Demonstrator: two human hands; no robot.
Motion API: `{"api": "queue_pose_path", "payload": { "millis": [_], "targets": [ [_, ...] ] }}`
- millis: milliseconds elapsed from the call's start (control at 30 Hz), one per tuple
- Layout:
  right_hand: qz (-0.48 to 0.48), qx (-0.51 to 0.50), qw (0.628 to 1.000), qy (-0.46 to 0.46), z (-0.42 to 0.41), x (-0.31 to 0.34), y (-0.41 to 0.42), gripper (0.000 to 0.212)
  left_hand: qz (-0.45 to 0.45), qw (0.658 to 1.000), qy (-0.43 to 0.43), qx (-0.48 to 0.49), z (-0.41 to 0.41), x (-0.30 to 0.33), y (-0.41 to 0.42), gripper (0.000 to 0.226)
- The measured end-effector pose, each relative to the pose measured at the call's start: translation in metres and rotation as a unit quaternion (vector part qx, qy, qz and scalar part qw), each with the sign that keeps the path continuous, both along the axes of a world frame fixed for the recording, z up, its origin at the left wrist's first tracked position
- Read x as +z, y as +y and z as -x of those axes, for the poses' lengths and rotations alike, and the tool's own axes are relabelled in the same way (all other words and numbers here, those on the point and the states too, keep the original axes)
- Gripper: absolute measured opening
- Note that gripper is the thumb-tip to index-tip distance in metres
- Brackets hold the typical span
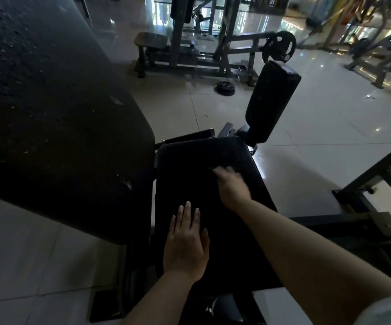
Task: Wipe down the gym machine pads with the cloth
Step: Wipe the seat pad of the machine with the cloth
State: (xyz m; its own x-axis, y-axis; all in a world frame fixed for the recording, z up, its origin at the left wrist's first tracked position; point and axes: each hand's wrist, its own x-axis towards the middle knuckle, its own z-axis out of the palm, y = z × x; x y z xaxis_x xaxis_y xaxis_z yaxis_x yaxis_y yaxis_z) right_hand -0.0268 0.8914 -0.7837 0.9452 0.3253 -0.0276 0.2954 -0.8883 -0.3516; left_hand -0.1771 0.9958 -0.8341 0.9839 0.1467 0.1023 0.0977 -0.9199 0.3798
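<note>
Both hands are working on the seat pad [189, 174] of the machine. Lying flat with fingers spread and nothing in it, the left hand [186, 242] is bracing against the near part of the pad. Reaching further out, the right hand [230, 186] is blurring with motion, its fingers curled down onto the pad's far right part. A cloth is presumably bunched under it, but against the black upholstery in this dim light it cannot be told for certain, so whether that hand is actually gripping anything is unclear.

As a judgement, the main risk is uneven coverage: with pad and cloth both dark, missed strips would be hard to notice, especially along the far edge and the left side. Pushing hard toward the right edge could also carry the hand or cloth off the pad. The braced left palm is covering a patch that will need its own pass, and it could re-soil a cleaned area.

Counting outward: two hands, one seat pad under them, one large backrest pad [56, 109] rising to the left with scuffed flecks on it, and one upright roller pad [271, 99] beyond the seat, making three pads on this machine. Further off, one weight plate [279, 46] is mounted on another machine, and one stack of plates on the floor [225, 86] is lying on the pale tiles.
</note>
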Motion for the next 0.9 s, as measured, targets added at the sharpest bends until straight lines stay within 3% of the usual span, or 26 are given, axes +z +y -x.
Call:
{"api": "queue_pose_path", "payload": {
  "millis": [67,100,300,367,500,567,633,733,900],
  "targets": [
    [0.015,0.117,0.993,0.021,0.021,-0.007,0.003,0.047,-0.004,1.000,0.003,0.002,0.000,0.000,0.000,0.062],
    [0.022,0.127,0.991,0.015,0.024,-0.007,-0.008,0.048,-0.005,1.000,0.008,0.003,0.000,0.000,0.000,0.063],
    [-0.013,-0.127,0.992,0.015,0.034,0.007,-0.056,0.047,0.000,0.999,0.035,0.004,0.001,0.008,-0.002,0.077],
    [-0.001,-0.116,0.993,0.003,0.055,0.006,-0.036,0.048,0.010,0.999,0.030,0.010,0.001,0.008,-0.003,0.079],
    [0.005,0.028,0.999,-0.021,0.103,-0.009,-0.013,0.054,0.025,0.999,0.022,0.013,0.001,0.006,-0.001,0.079],
    [0.005,-0.001,0.999,-0.032,0.104,-0.007,-0.032,0.057,0.034,0.999,0.015,0.023,0.001,0.007,-0.002,0.068],
    [-0.002,-0.101,0.994,-0.028,0.099,-0.001,-0.058,0.056,0.036,0.999,0.017,0.030,0.002,0.007,-0.003,0.056],
    [-0.006,-0.187,0.982,-0.015,0.108,0.004,-0.062,0.051,0.036,0.999,0.015,0.033,0.002,0.007,-0.003,0.054],
    [-0.031,-0.076,0.996,0.031,0.140,-0.001,-0.008,0.049,0.037,0.999,0.027,0.025,-0.001,0.005,0.000,0.082]
  ]
}}
